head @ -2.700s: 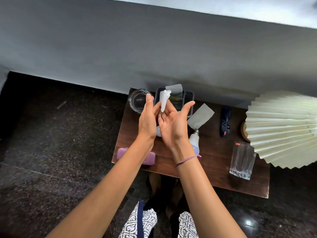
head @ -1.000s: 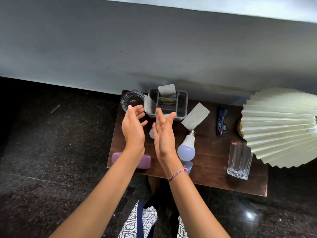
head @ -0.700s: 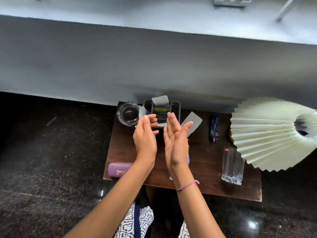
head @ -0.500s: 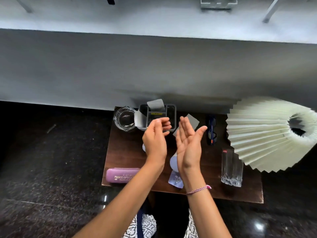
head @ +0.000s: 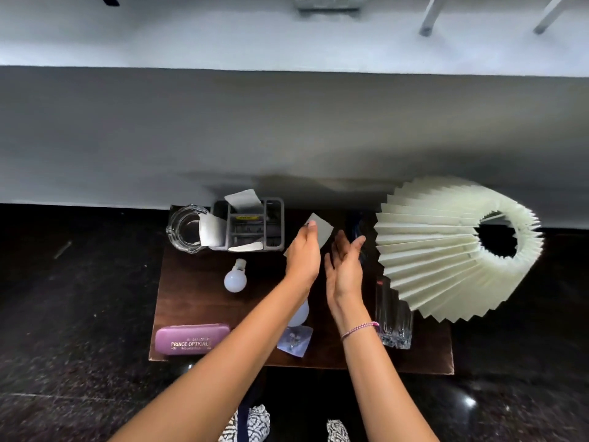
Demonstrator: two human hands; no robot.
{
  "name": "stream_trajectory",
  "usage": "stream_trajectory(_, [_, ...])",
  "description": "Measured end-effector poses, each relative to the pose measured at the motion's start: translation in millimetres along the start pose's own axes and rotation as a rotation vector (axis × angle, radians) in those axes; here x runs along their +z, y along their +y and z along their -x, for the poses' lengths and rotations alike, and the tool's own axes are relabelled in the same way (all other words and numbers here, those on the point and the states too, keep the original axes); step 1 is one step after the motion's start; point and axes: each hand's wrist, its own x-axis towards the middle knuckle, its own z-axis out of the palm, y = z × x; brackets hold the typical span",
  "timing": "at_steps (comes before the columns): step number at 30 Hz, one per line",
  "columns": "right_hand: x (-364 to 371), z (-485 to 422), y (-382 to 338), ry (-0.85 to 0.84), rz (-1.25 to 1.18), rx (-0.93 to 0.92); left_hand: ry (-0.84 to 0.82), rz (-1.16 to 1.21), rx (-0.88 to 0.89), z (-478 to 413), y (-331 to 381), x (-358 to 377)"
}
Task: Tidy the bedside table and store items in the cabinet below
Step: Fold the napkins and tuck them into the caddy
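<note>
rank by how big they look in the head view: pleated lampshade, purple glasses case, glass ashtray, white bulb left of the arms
1. pleated lampshade, by far
2-3. purple glasses case and glass ashtray: about alike; the case sits nearer the camera, so unranked
4. white bulb, smallest

Near bulb (head: 299, 312): only part of its globe shows beside my left forearm (head: 248, 336).
Blue glasses (head: 354, 226): mostly behind my right hand (head: 345, 269).
Paper slip (head: 323, 232): lower part under my left hand (head: 302, 260).
Tumbler (head: 393, 317): blurred, smeared double.
Packet (head: 294, 341): contents too small to tell.
Case (head: 191, 339): small print unreadable.
</note>
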Motion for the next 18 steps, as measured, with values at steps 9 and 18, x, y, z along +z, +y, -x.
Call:
stream_trajectory(9, [1,-29,-1,0.036,-0.027,0.088,-0.041,0.022,-0.152,-35,4,4])
stream_trajectory(18, [-2,-45,-1,0.074,0.007,0.165,-0.046,0.033,-0.185,-38,6,14])
